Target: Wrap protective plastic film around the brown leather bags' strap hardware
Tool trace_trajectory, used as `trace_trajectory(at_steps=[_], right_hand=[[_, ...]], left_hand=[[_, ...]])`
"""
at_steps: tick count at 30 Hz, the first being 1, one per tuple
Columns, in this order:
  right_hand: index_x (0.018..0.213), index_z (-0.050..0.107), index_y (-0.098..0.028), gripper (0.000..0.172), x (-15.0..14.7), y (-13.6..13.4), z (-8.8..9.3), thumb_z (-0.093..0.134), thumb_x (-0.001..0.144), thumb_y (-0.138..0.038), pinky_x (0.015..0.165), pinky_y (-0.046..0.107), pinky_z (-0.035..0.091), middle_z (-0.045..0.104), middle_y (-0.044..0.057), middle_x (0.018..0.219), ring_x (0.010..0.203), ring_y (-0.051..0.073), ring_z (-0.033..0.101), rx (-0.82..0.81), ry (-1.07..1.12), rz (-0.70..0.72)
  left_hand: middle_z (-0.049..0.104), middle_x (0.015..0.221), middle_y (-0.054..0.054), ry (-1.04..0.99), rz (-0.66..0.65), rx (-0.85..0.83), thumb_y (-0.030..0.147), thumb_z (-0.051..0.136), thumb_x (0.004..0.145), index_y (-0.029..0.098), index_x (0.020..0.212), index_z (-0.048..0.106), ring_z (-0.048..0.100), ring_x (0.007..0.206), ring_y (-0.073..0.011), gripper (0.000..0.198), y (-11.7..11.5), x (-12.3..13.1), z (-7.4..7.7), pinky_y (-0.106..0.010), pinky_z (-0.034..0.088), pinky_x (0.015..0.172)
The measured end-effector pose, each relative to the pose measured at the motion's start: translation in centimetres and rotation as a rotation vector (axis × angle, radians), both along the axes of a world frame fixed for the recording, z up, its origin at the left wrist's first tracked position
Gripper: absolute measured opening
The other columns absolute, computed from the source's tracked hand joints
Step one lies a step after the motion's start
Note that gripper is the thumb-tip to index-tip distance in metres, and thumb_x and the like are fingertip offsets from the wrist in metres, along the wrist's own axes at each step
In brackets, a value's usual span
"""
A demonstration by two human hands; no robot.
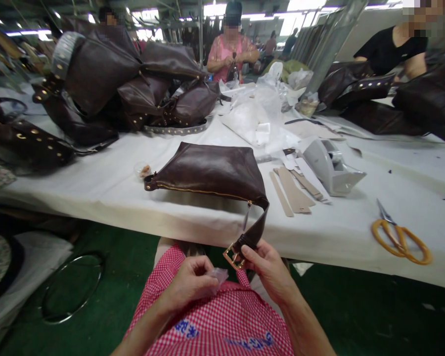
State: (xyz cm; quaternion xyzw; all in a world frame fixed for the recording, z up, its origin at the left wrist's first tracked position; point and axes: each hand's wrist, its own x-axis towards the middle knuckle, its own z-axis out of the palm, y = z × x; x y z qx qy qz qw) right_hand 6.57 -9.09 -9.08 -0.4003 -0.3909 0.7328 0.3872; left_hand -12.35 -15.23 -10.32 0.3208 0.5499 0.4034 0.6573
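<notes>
A dark brown leather handbag (pixel 215 168) with a gold zipper lies on the white-covered table, and its strap hangs over the front edge. My right hand (pixel 269 269) grips the strap (pixel 258 227) just by its gold buckle (pixel 233 257), thumb on top. Close by on the left, my left hand (pixel 193 282) pinches a small piece of clear plastic film (pixel 218 276) above the red checked apron (pixel 222 321). The film and the buckle are apart.
Scissors with orange handles (pixel 400 240), a grey tape dispenser (pixel 332 168) and beige strips (pixel 291 193) lie right of the bag. Brown bags (pixel 104 69) are heaped at back left, plastic wrap (pixel 255 111) behind. Co-workers stand across the table; a metal stool ring (pixel 72 289) is below left.
</notes>
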Motion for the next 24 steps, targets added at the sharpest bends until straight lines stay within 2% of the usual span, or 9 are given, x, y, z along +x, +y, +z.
trace_trajectory(at_steps=[4,10,14,20,24], right_hand=[[0.091,0.066,-0.016,0.032,-0.2,0.0,-0.1,0.077,0.074,-0.041,0.063,0.025,0.052,0.07,0.005,0.085,0.071,0.014,0.062,-0.025,0.049,-0.007],[0.094,0.067,-0.017,0.029,-0.2,-0.1,-0.2,0.071,0.079,-0.042,0.061,0.026,0.054,0.07,0.006,0.087,0.071,0.015,0.063,-0.037,0.117,0.021],[0.095,0.068,-0.018,0.028,-0.1,0.0,-0.1,0.072,0.079,-0.041,0.058,0.026,0.055,0.071,0.006,0.088,0.071,0.016,0.065,-0.037,0.132,0.017],[0.095,0.069,-0.016,0.032,-0.2,0.2,-0.4,0.076,0.075,-0.04,0.062,0.027,0.058,0.071,0.008,0.094,0.076,0.017,0.066,-0.05,0.128,-0.025],[0.093,0.069,-0.017,0.029,-0.1,0.0,-0.3,0.075,0.076,-0.04,0.062,0.028,0.057,0.071,0.007,0.089,0.074,0.017,0.065,-0.038,0.117,-0.011]], left_hand=[[0.062,0.061,-0.001,0.013,-0.036,-0.045,0.03,0.071,0.059,0.012,0.064,0.067,0.049,0.056,-0.0116,0.019,0.2,-0.1,0.1,-0.024,0.033,0.056],[0.055,0.059,0.002,0.031,-0.082,-0.008,0.037,0.07,0.064,0.013,0.06,0.063,0.043,0.055,-0.0092,0.025,0.4,-0.2,-0.5,-0.023,0.028,0.055],[0.055,0.062,0.002,0.041,-0.073,0.016,0.043,0.065,0.072,0.012,0.068,0.065,0.041,0.057,-0.0091,0.031,0.5,0.0,-0.5,-0.022,0.026,0.055],[0.06,0.058,0.0,0.044,-0.078,0.004,0.033,0.07,0.061,0.013,0.061,0.066,0.047,0.056,-0.0106,0.02,0.7,-0.2,0.6,-0.023,0.032,0.056],[0.063,0.057,0.0,0.087,-0.043,0.012,0.025,0.07,0.056,0.014,0.057,0.065,0.05,0.056,-0.0116,0.011,0.8,-0.2,1.1,-0.024,0.035,0.058]])
